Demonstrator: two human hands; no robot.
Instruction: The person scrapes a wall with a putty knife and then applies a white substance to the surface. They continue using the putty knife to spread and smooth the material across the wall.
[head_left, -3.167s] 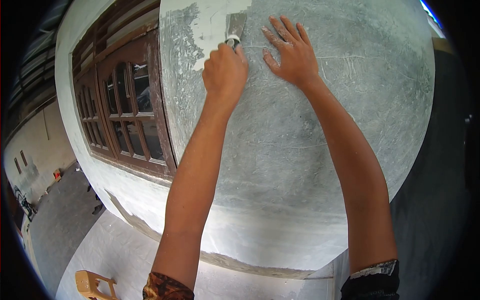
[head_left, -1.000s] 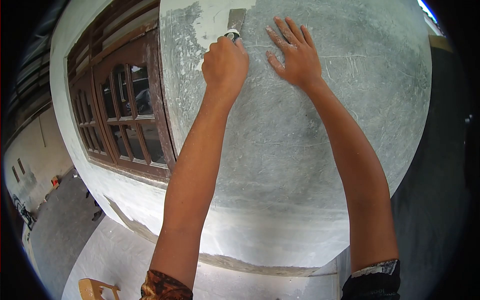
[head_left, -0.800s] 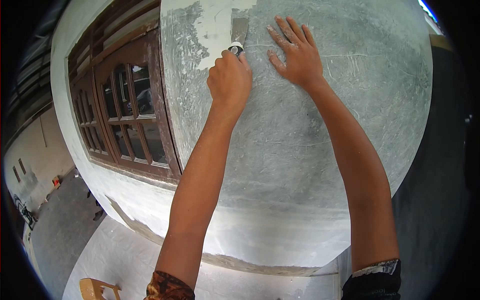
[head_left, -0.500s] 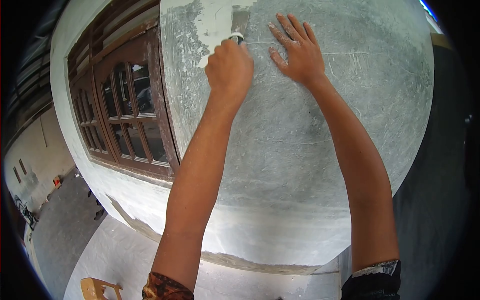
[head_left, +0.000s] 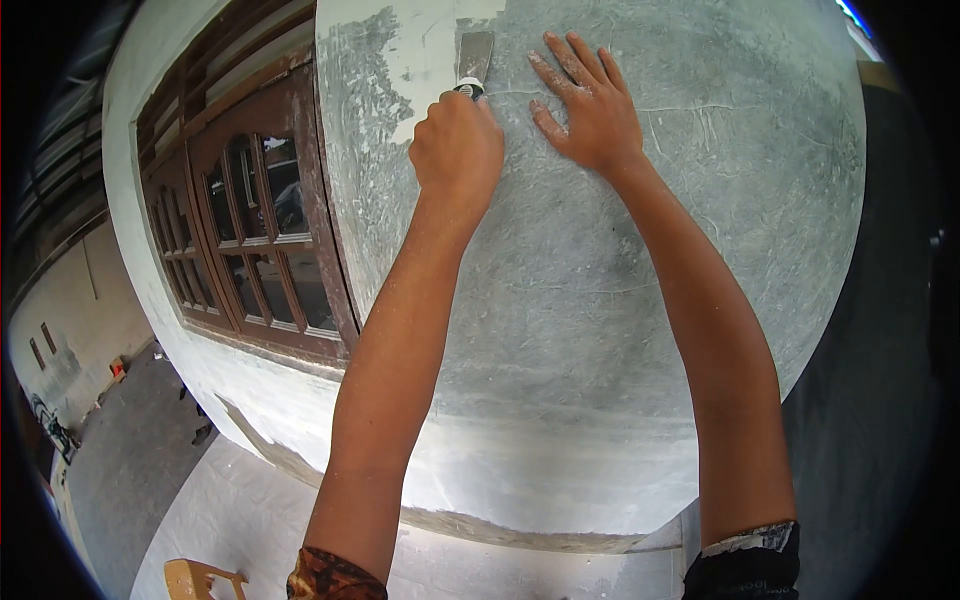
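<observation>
My left hand (head_left: 457, 148) is wrapped round the handle of a putty knife (head_left: 474, 56), raised near the top of a grey wall (head_left: 570, 350). The knife's flat metal blade points upward and lies against the wall, at the right edge of a patch of white coating (head_left: 425, 62). To the right, my right hand (head_left: 592, 108) lies flat on the grey surface with its fingers spread. White dust marks its fingers and thumb, and it holds nothing.
A brown wooden window (head_left: 240, 220) with glass panes is set in the wall on the left. Below, a yellowish plastic stool (head_left: 190, 578) stands on the pale floor (head_left: 235, 500). A dark grey surface (head_left: 850, 400) lies beyond the wall's right edge.
My left hand and the putty knife have moved slightly down, and more of the blade shows. My right hand stays spread on the wall, shifted slightly left in view.
</observation>
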